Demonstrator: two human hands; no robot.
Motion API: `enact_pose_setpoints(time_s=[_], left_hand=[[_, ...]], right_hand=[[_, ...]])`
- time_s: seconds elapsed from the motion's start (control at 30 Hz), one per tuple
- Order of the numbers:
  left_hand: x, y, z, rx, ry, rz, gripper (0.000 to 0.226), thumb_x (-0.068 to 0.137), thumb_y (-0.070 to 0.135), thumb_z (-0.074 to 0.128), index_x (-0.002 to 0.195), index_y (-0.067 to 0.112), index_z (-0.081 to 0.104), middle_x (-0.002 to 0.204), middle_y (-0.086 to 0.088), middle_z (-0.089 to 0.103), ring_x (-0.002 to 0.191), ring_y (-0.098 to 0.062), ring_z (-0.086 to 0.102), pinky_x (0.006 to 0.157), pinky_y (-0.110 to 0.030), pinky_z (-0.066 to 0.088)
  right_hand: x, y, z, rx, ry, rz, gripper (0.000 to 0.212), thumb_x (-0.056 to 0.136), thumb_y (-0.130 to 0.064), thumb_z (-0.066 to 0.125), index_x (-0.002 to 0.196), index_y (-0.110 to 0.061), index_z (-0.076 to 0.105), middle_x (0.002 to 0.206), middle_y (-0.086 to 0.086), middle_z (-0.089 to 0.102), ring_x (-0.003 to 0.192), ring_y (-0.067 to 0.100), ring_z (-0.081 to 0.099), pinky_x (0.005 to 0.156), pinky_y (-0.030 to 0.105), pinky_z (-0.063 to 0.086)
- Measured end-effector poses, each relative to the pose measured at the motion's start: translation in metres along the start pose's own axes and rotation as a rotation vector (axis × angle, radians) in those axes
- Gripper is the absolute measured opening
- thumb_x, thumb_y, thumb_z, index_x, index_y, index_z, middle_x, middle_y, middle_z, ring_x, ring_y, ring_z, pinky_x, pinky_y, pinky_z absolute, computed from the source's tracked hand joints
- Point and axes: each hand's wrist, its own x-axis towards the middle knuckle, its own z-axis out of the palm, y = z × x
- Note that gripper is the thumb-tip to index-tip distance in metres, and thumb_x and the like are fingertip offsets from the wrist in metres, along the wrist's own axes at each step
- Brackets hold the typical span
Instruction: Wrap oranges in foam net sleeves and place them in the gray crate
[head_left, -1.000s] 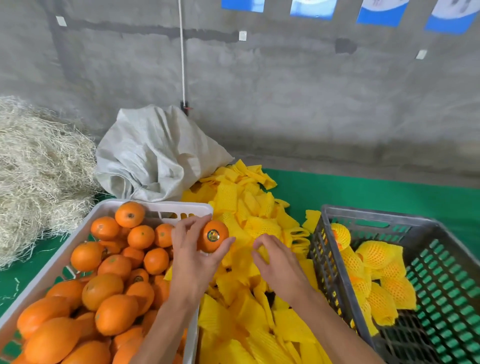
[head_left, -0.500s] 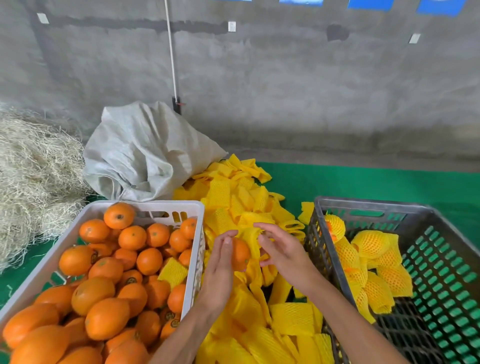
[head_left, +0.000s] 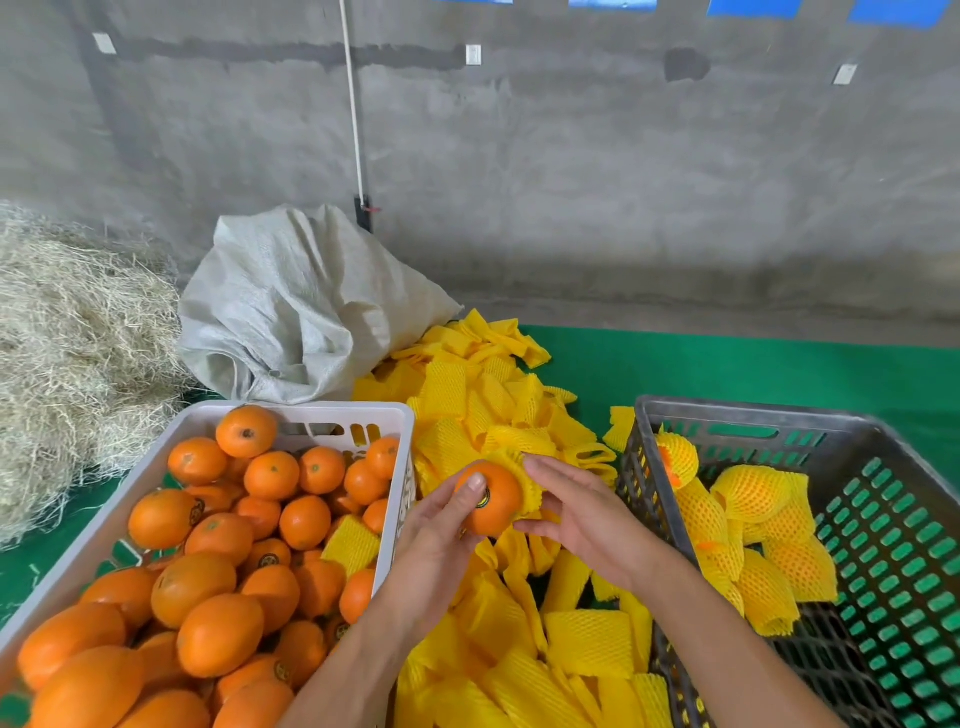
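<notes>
Left hand (head_left: 441, 540) grips an orange (head_left: 493, 501) (stickered); right hand (head_left: 582, 512) pinches a foam net sleeve (head_left: 524, 480) at its far side, gray crate (head_left: 753, 415) to the right.

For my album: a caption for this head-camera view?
Left hand pushes an orange into a foam sleeve held by the right hand.

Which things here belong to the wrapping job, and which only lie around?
Job: orange held by left hand; foam net sleeve held by right hand; sleeve pile; white crate of oranges; gray crate.
Lying about: straw; gray sack.
</notes>
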Motion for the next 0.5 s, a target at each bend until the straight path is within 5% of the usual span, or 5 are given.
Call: enact_pose_setpoints(time_s=[0.2,0.33,0.4,0.5], left_hand=[[-0.001,0.008,-0.003,-0.117,0.007,-0.11,0.049,0.09,0.05,0.072,0.13,0.021,0.071,0.14,-0.01,0.064,0.122,-0.022,0.064,0.098,-0.037,0.053],[0.0,0.008,0.002,-0.103,0.112,-0.125,0.045,0.085,0.057,0.074,0.114,0.023,0.079,0.125,-0.008,0.073,0.104,-0.015,0.071,0.079,-0.027,0.058],[-0.001,0.004,0.005,-0.074,0.119,-0.105,0.051,0.082,0.051,0.081,0.115,0.011,0.079,0.122,-0.011,0.073,0.102,-0.015,0.069,0.079,-0.027,0.058],[-0.002,0.002,0.008,-0.052,0.075,-0.105,0.059,0.069,0.045,0.093,0.114,0.01,0.079,0.124,-0.012,0.073,0.109,-0.018,0.069,0.086,-0.026,0.057]], right_hand=[[0.0,0.002,-0.003,-0.017,-0.027,-0.03,0.026,0.103,-0.021,0.059,0.122,-0.008,0.072,0.124,0.02,0.069,0.112,0.028,0.067,0.095,0.045,0.058],[0.004,0.013,0.005,-0.304,0.096,-0.07,0.025,0.098,0.0,0.058,0.09,-0.013,0.078,0.089,0.001,0.072,0.089,0.015,0.07,0.084,0.041,0.063],[0.006,0.017,0.007,-0.42,0.222,-0.082,0.016,0.098,-0.004,0.061,0.086,0.003,0.069,0.078,0.006,0.059,0.077,0.014,0.066,0.081,0.047,0.063],[0.003,0.018,0.005,-0.742,0.405,-0.146,0.033,0.097,-0.022,0.065,0.082,0.006,0.058,0.072,0.015,0.056,0.065,0.013,0.062,0.067,0.044,0.058]])
